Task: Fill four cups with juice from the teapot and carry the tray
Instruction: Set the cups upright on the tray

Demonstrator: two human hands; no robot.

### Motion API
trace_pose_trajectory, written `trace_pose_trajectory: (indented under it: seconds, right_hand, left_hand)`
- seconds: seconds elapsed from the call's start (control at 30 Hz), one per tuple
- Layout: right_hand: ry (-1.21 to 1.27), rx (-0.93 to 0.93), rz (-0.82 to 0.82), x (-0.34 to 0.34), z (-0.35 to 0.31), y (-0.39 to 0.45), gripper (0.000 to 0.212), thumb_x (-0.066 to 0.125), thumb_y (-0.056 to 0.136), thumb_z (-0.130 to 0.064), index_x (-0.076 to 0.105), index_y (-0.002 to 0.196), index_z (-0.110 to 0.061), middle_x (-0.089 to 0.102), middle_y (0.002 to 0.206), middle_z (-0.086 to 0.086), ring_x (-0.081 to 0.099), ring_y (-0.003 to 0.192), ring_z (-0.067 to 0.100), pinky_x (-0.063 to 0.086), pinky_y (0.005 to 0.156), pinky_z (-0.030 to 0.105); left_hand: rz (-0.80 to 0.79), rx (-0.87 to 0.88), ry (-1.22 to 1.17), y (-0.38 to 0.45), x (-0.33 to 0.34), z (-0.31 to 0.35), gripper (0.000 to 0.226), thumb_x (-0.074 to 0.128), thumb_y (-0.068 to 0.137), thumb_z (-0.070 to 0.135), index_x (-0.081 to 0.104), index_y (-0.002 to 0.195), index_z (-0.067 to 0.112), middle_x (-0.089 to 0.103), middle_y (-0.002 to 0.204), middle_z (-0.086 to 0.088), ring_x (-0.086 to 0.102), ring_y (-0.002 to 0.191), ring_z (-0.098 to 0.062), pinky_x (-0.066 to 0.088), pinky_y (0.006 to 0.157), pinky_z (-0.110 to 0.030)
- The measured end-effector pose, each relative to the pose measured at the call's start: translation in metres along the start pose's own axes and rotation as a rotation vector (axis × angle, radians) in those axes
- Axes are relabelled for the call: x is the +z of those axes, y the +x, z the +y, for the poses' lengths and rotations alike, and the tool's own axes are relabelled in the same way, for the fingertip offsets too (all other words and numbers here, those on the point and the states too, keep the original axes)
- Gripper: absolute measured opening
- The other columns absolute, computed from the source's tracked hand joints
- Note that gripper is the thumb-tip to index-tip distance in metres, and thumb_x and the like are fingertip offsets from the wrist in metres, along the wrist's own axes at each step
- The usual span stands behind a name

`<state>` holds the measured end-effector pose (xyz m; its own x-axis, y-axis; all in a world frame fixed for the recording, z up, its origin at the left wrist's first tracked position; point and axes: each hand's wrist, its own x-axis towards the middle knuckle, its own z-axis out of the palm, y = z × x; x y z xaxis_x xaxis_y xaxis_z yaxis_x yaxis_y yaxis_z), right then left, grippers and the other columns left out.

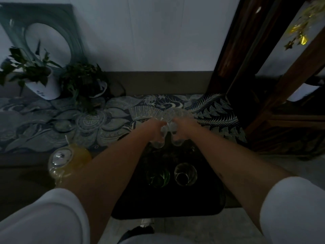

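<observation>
Two cups (172, 174) on tray (202, 205); left hand (155, 126), right hand (183, 125) each grasping one glass; one teapot (67, 162).

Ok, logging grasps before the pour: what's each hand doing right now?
Left hand: closed on a clear glass cup.
Right hand: closed on another glass cup.

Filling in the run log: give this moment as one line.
left hand: holds clear glass cup | right hand: holds clear glass cup | dark tray: two empty glasses | glass teapot of yellow juice: untouched
</observation>
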<state>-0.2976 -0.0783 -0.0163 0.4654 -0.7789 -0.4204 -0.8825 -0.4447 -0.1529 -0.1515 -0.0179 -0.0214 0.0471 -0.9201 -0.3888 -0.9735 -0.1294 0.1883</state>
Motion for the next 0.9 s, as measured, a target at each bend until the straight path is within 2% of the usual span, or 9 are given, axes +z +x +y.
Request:
trace_pose_trajectory:
  seconds: [0.13, 0.27, 0.4, 0.57, 0.73, 0.9]
  right_hand:
    - [-0.009, -0.038, -0.007, 0.013, -0.002, -0.013, 0.094, 0.078, 0.068, -0.033, 0.033, 0.150, -0.023, 0.050, 0.145, 0.013, 0.053, 0.126, 0.036, 0.052, 0.091, 0.042]
    - [-0.004, -0.055, -0.038, 0.022, -0.005, -0.021, 0.102, 0.080, 0.072, -0.035, 0.022, 0.156, -0.026, 0.046, 0.149, 0.016, 0.049, 0.130, 0.038, 0.051, 0.097, 0.047]
    - [0.012, -0.054, -0.039, 0.030, -0.006, -0.023, 0.101, 0.082, 0.065, -0.035, 0.030, 0.152, -0.029, 0.050, 0.145, 0.015, 0.054, 0.125, 0.037, 0.054, 0.093, 0.046]
    - [0.002, -0.041, -0.081, 0.040, 0.000, -0.022, 0.102, 0.080, 0.072, -0.034, 0.022, 0.156, -0.025, 0.048, 0.147, 0.016, 0.050, 0.129, 0.038, 0.051, 0.097, 0.047]
    - [0.007, 0.006, -0.099, 0.047, 0.005, -0.017, 0.098, 0.082, 0.070, -0.039, 0.029, 0.151, -0.027, 0.046, 0.146, 0.017, 0.052, 0.125, 0.041, 0.053, 0.092, 0.047]
    - [0.023, 0.032, -0.108, 0.050, 0.008, -0.013, 0.105, 0.085, 0.069, -0.043, 0.024, 0.153, -0.023, 0.043, 0.150, 0.017, 0.048, 0.130, 0.041, 0.049, 0.098, 0.050]
  left_hand:
    - [-0.004, 0.004, 0.050, -0.014, 0.009, 0.000, 0.084, 0.074, 0.077, 0.039, 0.030, 0.149, 0.033, 0.048, 0.142, -0.013, 0.052, 0.122, -0.034, 0.047, 0.094, -0.044]
    - [-0.020, 0.036, 0.077, -0.023, 0.018, 0.003, 0.082, 0.074, 0.079, 0.035, 0.032, 0.148, 0.028, 0.046, 0.141, -0.012, 0.050, 0.122, -0.034, 0.045, 0.092, -0.041]
    - [-0.014, 0.051, 0.056, -0.026, 0.028, 0.003, 0.080, 0.074, 0.077, 0.031, 0.035, 0.147, 0.025, 0.044, 0.143, -0.011, 0.048, 0.126, -0.034, 0.046, 0.095, -0.043]
    - [-0.059, 0.021, 0.049, -0.022, 0.040, -0.003, 0.091, 0.077, 0.076, 0.034, 0.026, 0.151, 0.032, 0.030, 0.153, -0.007, 0.038, 0.135, -0.032, 0.044, 0.100, -0.047]
    - [-0.089, -0.027, 0.012, -0.017, 0.052, -0.009, 0.094, 0.079, 0.074, 0.038, 0.025, 0.151, 0.032, 0.031, 0.149, -0.009, 0.043, 0.130, -0.035, 0.045, 0.100, -0.047]
    - [-0.072, -0.026, -0.037, -0.012, 0.062, -0.012, 0.098, 0.079, 0.072, 0.041, 0.022, 0.152, 0.033, 0.029, 0.149, -0.008, 0.045, 0.127, -0.039, 0.044, 0.101, -0.050]
